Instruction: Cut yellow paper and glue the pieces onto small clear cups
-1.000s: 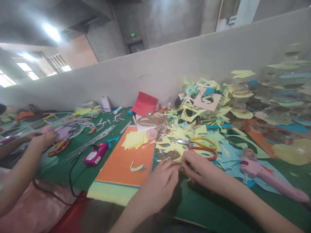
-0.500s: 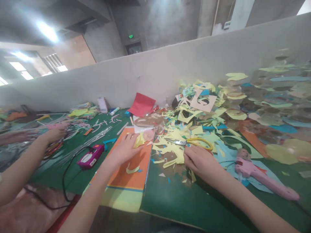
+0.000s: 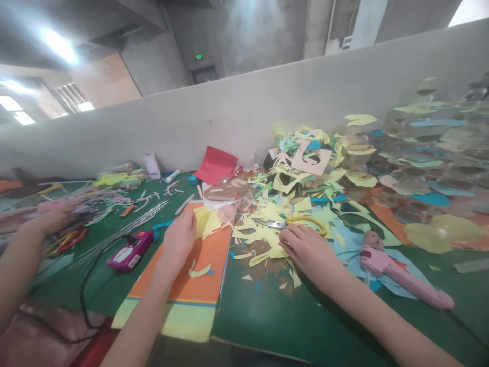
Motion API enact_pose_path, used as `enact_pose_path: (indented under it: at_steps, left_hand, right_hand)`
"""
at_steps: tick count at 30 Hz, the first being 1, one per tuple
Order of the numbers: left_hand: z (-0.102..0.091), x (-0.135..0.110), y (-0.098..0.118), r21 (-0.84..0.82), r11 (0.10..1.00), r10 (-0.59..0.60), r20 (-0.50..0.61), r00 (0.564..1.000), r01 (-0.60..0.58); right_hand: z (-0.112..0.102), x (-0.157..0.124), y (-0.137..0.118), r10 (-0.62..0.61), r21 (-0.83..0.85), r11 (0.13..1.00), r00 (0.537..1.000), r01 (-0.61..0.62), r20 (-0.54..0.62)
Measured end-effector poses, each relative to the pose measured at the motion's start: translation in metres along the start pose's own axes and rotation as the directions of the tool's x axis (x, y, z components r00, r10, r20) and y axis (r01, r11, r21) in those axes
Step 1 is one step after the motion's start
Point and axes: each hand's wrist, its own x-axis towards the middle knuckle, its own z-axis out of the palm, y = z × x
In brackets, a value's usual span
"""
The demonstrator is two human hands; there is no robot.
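Observation:
My left hand [image 3: 179,239] lies on a stack of orange sheets [image 3: 198,275], with its fingers pinching the edge of some yellow paper pieces [image 3: 205,220]. My right hand [image 3: 305,248] rests with curled fingers on yellow paper scraps [image 3: 263,232]. It is just in front of the yellow-handled scissors [image 3: 301,221]. What is under its palm is hidden. The two hands are well apart.
A pink glue gun [image 3: 399,275] lies right of my right hand. A magenta glue gun [image 3: 128,253] with a black cable lies to the left. A heap of coloured scraps [image 3: 317,168] and a red sheet [image 3: 218,165] sit against the grey partition [image 3: 237,117]. A co-worker's hand [image 3: 51,219] works at far left.
My hands were together over the scraps. My left hand has moved left onto the orange sheets and taken the yellow paper. My right hand has stayed by the scissors.

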Motion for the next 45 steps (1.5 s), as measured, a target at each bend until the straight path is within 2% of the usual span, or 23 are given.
enact_pose_path:
  at_steps: [2, 5, 8, 10, 12, 14, 16, 18, 21, 23, 24, 27, 29, 32, 38, 42, 45]
  left_hand:
    - [0.002, 0.000, 0.001, 0.005, 1.000, 0.023, -0.016, 1.000, -0.023]
    - [0.001, -0.003, 0.006, -0.063, 0.997, 0.056, 0.032, 0.998, -0.054]
    - [-0.004, -0.007, 0.012, -0.110, 0.994, 0.025, 0.044, 0.999, -0.020]
    - [-0.010, -0.010, 0.015, -0.120, 0.992, -0.046, -0.054, 0.998, 0.039]
    - [-0.018, -0.013, 0.018, -0.154, 0.985, -0.113, -0.230, 0.967, 0.079]
    - [-0.029, -0.017, 0.020, -0.229, 0.972, -0.142, -0.376, 0.916, 0.057]
    - [-0.040, -0.020, 0.025, -0.359, 0.934, -0.164, -0.412, 0.896, 0.005]
    - [-0.051, -0.024, 0.032, -0.544, 0.839, -0.199, -0.356, 0.913, -0.030]
    - [-0.060, -0.025, 0.048, -0.803, 0.594, -0.199, -0.210, 0.957, -0.053]
    - [-0.061, -0.025, 0.062, -0.901, 0.432, -0.155, -0.119, 0.981, -0.041]
    - [-0.061, -0.025, 0.070, -0.930, 0.367, -0.124, -0.081, 0.989, -0.030]
    - [-0.056, -0.029, 0.096, -0.965, 0.264, -0.012, -0.007, 1.000, -0.003]
    - [-0.053, -0.035, 0.113, -0.968, 0.251, 0.048, 0.024, 0.999, 0.011]
    - [-0.048, -0.046, 0.133, -0.970, 0.243, 0.143, 0.059, 0.988, 0.022]
    - [-0.029, -0.053, 0.153, -0.971, 0.226, 0.346, 0.153, 0.926, 0.076]
    - [-0.001, -0.047, 0.154, -0.952, 0.298, 0.344, 0.041, 0.938, -0.067]
    - [0.016, -0.042, 0.151, -0.915, 0.364, 0.366, -0.029, 0.930, -0.172]
  right_hand:
    - [0.001, -0.001, 0.003, -0.003, 0.005, 1.000, 1.000, 0.003, -0.020]
    - [0.002, -0.002, 0.006, 0.024, 0.024, 0.999, 0.998, -0.022, -0.050]
    - [0.000, -0.002, 0.006, 0.057, 0.026, 0.998, 0.997, -0.056, -0.043]
    - [-0.001, -0.001, 0.005, 0.065, 0.016, 0.998, 0.997, -0.065, -0.034]
    - [-0.003, -0.001, 0.006, 0.072, -0.015, 0.997, 0.997, -0.073, -0.032]
    - [-0.004, -0.001, 0.009, 0.090, -0.078, 0.993, 0.995, -0.092, -0.034]
    - [-0.004, -0.001, 0.015, 0.130, -0.162, 0.978, 0.991, -0.133, -0.028]
    - [-0.004, -0.001, 0.023, 0.186, -0.226, 0.956, 0.982, -0.188, -0.032]
    - [-0.004, 0.003, 0.029, 0.265, -0.171, 0.948, 0.963, -0.268, -0.039]
    - [-0.005, 0.006, 0.025, 0.322, 0.024, 0.946, 0.947, -0.322, 0.002]
    - [-0.006, 0.007, 0.021, 0.356, 0.167, 0.918, 0.933, -0.360, 0.054]
    - [-0.010, 0.010, 0.005, 0.410, 0.543, 0.690, 0.877, -0.479, 0.252]
    - [-0.012, 0.010, -0.004, 0.430, 0.637, 0.565, 0.846, -0.524, 0.315]
    - [-0.015, 0.011, -0.008, 0.486, 0.676, 0.462, 0.802, -0.574, 0.349]
    - [-0.016, 0.014, 0.000, 0.466, 0.800, 0.321, 0.820, -0.507, 0.332]
    - [-0.008, 0.014, 0.002, 0.499, 0.787, 0.241, 0.768, -0.569, 0.402]
    - [-0.006, 0.015, 0.004, 0.526, 0.772, 0.244, 0.749, -0.586, 0.403]
